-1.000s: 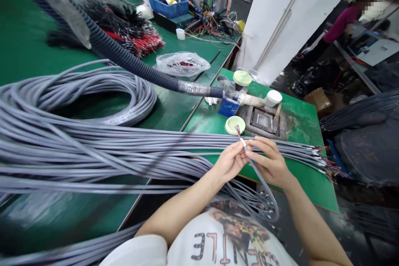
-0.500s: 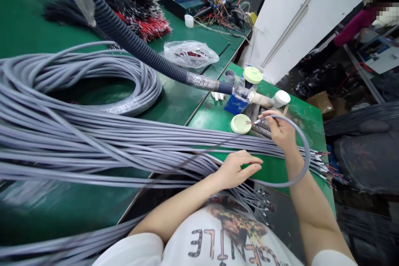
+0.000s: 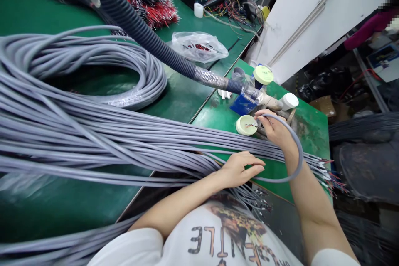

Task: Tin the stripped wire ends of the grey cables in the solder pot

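Note:
My right hand (image 3: 277, 132) pinches a grey cable (image 3: 299, 149) close to its stripped end. The thin bare-tipped wires (image 3: 250, 125) of that end reach over the mouth of a small pale-yellow tub (image 3: 240, 128). From the hand the cable loops right and back down toward my left hand. My left hand (image 3: 241, 169) rests at the bundle of grey cables (image 3: 174, 137), fingers stretched out and thumb apart. The looped cable runs from beneath it; no grip on it shows. Stripped cable ends (image 3: 327, 174) fan out beyond my right forearm.
A corrugated hose (image 3: 165, 48) crosses overhead to a nozzle near a blue box (image 3: 245, 104). Around it stand a yellow-lidded jar (image 3: 263, 74) and a white cup (image 3: 289, 101). Coiled cable (image 3: 152, 79) and a plastic bag (image 3: 199, 48) lie left. Another person's sleeve (image 3: 363, 33) shows far right.
My right hand has moved the cable's stripped end slightly so the wires now lie over the tub's mouth. The camera view has shifted a little; my left hand stays in place.

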